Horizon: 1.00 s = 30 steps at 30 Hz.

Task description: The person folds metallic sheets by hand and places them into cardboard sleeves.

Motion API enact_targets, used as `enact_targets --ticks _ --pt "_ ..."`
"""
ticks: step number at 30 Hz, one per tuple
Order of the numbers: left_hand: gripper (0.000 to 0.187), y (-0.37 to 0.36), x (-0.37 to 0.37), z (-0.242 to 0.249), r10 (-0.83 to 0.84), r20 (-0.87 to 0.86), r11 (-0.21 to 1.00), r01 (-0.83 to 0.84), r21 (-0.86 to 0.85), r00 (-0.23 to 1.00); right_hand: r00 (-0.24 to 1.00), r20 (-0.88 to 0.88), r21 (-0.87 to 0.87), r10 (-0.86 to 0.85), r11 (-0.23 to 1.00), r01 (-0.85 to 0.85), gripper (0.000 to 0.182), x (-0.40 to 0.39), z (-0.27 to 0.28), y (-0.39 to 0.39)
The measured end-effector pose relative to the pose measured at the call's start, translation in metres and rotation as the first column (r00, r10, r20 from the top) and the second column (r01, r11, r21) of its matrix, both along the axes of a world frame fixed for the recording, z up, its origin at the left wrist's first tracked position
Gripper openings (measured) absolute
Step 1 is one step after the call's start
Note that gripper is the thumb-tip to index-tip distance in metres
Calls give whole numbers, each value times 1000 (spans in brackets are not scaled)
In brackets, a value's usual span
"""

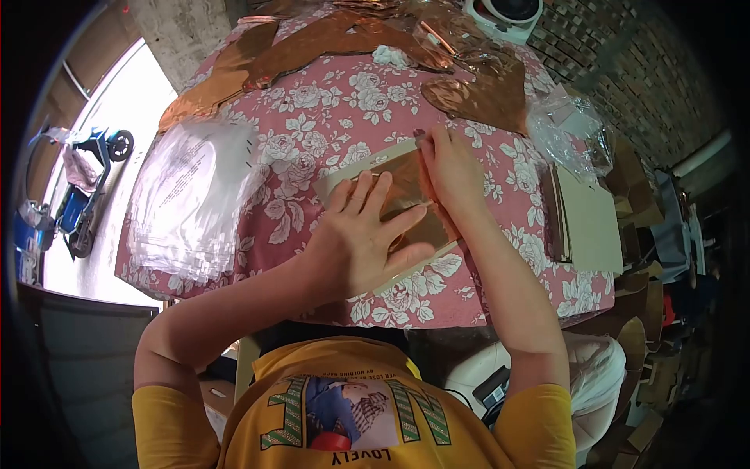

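Close to the near edge of the flower-patterned table (281,100), see a copper-coloured film (409,173), perhaps of plastic, on a pale card (364,162). On the film, see the left hand (361,234) lying flat, with fingers widely spread, gripping nothing. At the film's right side, see the right hand (451,166) with fingers close together, touching the film; cannot tell if pinching. Along the left edge, see stacked clear bags (187,195); by the right edge, pale cards (590,223); towards the far edge, copper-coloured sheets (312,41).
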<state>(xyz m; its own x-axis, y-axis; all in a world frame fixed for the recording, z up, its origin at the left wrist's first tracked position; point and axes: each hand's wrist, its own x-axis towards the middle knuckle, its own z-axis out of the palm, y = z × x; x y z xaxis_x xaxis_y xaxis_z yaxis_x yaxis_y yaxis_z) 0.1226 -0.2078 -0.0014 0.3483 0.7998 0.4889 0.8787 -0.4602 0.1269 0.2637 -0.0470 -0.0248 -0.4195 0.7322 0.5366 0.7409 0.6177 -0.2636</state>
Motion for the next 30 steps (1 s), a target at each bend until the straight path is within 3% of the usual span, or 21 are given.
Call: enact_targets --ticks 4,10,14,17,19,27,30 --pt "53 7 13 0 127 -87 992 -125 34 988 1000 -8 1 19 1000 -19 19 0 0 0" --pt "72 14 21 1 228 -238 968 -246 -48 944 1000 -10 -19 25 1000 -25 19 1 2 -1" --pt "72 14 19 0 216 -180 966 -237 -105 960 1000 -17 -11 24 1000 -24 18 1 1 -1" --pt "74 18 16 -12 182 -123 983 -180 23 976 999 -24 8 32 999 -32 17 1 -2 0" --pt "74 21 14 -17 98 62 989 -90 -114 993 999 -28 15 33 999 -32 17 1 -2 1" --pt "69 18 13 -17 86 -25 994 -87 -59 996 996 -86 -26 23 999 -26 14 4 4 1" --pt "68 19 13 -20 87 -36 994 -89 -65 996 999 -22 63 -24 998 25 14 21 7 9"
